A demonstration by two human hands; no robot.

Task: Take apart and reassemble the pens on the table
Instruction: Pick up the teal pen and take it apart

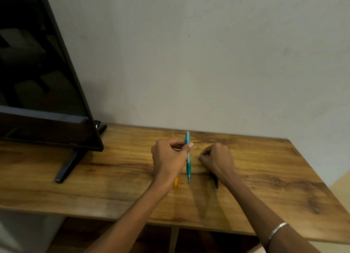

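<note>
Teal pen [188,158] up off the desk [113,177], pinched near its top by the left hand [168,158], thumb across the barrel, tip pointing back toward the person. Right hand [217,159] sits just beside it, fingers curled in on the wood; what they pinch, I cannot tell. An orange pen [176,183] peeks from under the left wrist, a dark pen [216,182] from under the right. Black monitor [37,82] stands far left.

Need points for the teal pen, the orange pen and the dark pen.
teal pen [188,169], head view, on its darker grip section below the left hand.
orange pen [176,183], head view, on the end showing under the left wrist.
dark pen [216,182], head view, near its tip below the right wrist.
</note>
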